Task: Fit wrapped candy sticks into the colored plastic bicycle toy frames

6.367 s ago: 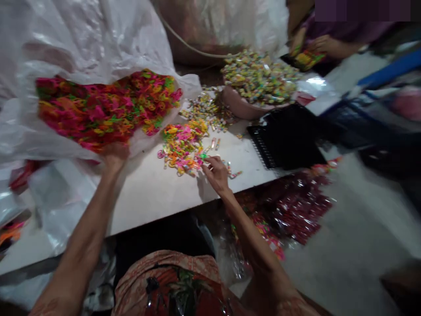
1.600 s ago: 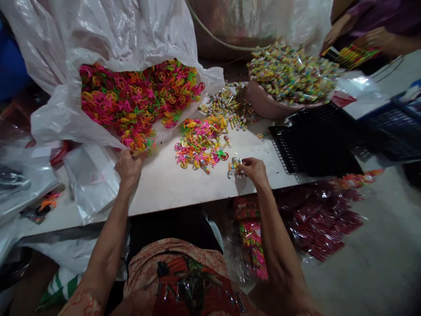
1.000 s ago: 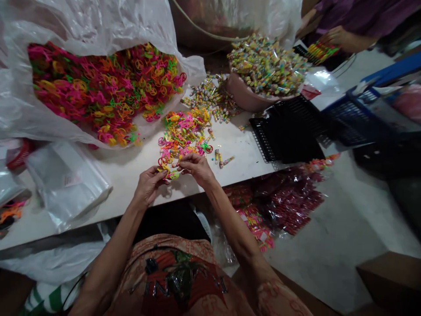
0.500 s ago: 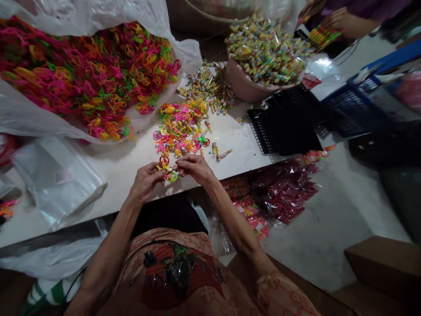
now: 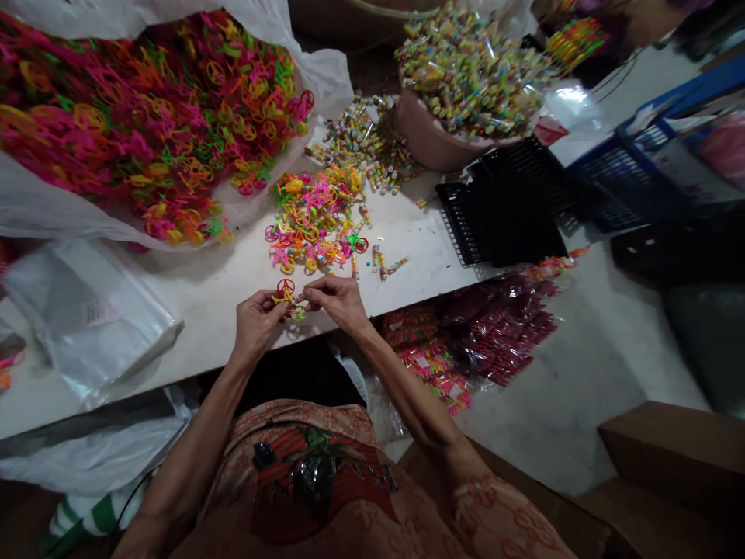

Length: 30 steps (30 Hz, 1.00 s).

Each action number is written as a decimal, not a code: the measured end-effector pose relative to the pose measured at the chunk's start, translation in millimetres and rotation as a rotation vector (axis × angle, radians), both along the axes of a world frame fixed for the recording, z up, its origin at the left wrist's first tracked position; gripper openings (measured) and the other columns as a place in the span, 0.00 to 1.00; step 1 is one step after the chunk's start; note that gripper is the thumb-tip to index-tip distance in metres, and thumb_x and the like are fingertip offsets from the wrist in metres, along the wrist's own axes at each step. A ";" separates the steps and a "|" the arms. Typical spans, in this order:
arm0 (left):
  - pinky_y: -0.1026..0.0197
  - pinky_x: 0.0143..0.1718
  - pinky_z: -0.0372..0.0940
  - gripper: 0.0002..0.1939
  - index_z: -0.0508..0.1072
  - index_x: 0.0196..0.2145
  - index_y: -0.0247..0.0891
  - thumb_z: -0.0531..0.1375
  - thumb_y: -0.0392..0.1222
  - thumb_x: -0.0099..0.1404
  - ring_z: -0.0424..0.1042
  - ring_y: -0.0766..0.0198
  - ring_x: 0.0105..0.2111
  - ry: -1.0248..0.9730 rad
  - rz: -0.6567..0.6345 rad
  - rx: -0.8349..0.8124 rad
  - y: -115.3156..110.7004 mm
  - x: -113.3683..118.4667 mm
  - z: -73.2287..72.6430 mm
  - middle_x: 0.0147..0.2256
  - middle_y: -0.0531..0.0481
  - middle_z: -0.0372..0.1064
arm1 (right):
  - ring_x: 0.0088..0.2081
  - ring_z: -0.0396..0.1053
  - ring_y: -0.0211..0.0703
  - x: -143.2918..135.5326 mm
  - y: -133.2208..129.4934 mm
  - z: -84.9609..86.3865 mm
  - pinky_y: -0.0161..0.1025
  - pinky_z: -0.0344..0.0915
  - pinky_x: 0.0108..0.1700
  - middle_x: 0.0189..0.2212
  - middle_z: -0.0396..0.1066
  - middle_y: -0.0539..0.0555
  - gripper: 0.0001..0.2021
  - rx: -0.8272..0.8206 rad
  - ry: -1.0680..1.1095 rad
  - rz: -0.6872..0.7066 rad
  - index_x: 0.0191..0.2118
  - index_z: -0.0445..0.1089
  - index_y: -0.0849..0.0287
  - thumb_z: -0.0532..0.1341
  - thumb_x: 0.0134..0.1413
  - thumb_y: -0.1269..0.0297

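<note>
My left hand (image 5: 256, 318) is closed, pinching a small plastic toy bicycle (image 5: 285, 289) with a yellow body, a red wheel and a green wheel. Against its right side, the fingertips of my right hand (image 5: 342, 303) pinch the end of a small candy tube (image 5: 299, 297), partly hidden by the fingers. Both hands are just above the table's front edge. Beyond them lies a heap of similar colourful plastic pieces (image 5: 317, 206). Several loose tubes with bead-like contents, among them one tube (image 5: 382, 269), lie to the right of that heap.
A large plastic bag (image 5: 326, 74) spills bright toy parts at left. Clear bags (image 5: 98, 310) are stacked below it. Behind stands a pink basin (image 5: 427, 136) full of tubes. Black trays (image 5: 506, 217) and a blue crate (image 5: 628, 171) are at right. A co-worker's arm (image 5: 646, 23) shows behind.
The view has shifted a little, so the table's contents sit slightly higher and further left. Both hands keep their pinch, with the toy bicycle tilted slightly differently. The co-worker's hands are less visible.
</note>
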<state>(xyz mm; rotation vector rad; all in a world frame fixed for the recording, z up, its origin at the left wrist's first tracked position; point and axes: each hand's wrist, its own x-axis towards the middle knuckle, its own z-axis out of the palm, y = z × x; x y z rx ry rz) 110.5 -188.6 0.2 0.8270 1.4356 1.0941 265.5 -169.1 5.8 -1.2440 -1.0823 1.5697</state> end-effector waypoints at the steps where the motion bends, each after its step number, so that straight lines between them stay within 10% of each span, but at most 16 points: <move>1: 0.63 0.22 0.63 0.19 0.74 0.28 0.36 0.70 0.49 0.40 0.69 0.64 0.19 0.011 -0.019 -0.005 0.7 0.1 -2.5 0.22 0.51 0.72 | 0.22 0.70 0.37 0.7 0.1 -1.6 0.36 0.69 0.29 0.21 0.71 0.49 0.15 0.016 -0.047 0.022 0.28 0.74 0.59 0.68 0.44 0.51; 8: 0.57 0.34 0.69 0.23 0.74 0.46 0.36 0.62 0.51 0.55 0.74 0.59 0.32 0.558 -0.119 0.264 24.5 -24.8 -6.6 0.39 0.44 0.75 | 0.41 0.71 0.47 51.4 24.1 2.5 0.44 0.68 0.46 0.45 0.72 0.60 0.13 0.270 -0.943 -0.121 0.45 0.73 0.59 0.61 0.56 0.62; 15: 0.45 0.55 0.59 0.20 0.74 0.49 0.35 0.50 0.33 0.62 0.64 0.45 0.56 1.326 -0.280 0.306 110.2 -73.2 8.4 0.54 0.35 0.68 | 0.49 0.69 0.54 64.7 42.7 4.4 0.44 0.64 0.45 0.48 0.71 0.64 0.16 0.106 -1.395 0.150 0.50 0.68 0.62 0.53 0.57 0.73; 21: 0.46 0.55 0.57 0.19 0.74 0.47 0.36 0.50 0.33 0.62 0.65 0.45 0.54 1.326 -0.334 0.263 133.7 -83.2 -0.4 0.50 0.36 0.70 | 0.39 0.69 0.48 71.7 31.3 -2.5 0.41 0.63 0.40 0.36 0.71 0.58 0.06 0.159 -1.199 -0.060 0.33 0.71 0.59 0.58 0.50 0.66; 30: 0.56 0.43 0.60 0.11 0.76 0.37 0.38 0.58 0.34 0.55 0.69 0.57 0.38 0.939 -0.140 0.354 118.7 -96.7 19.4 0.30 0.48 0.72 | 0.20 0.63 0.34 42.9 13.2 6.2 0.35 0.62 0.24 0.21 0.67 0.46 0.13 0.055 -0.245 -0.310 0.27 0.65 0.58 0.66 0.39 0.56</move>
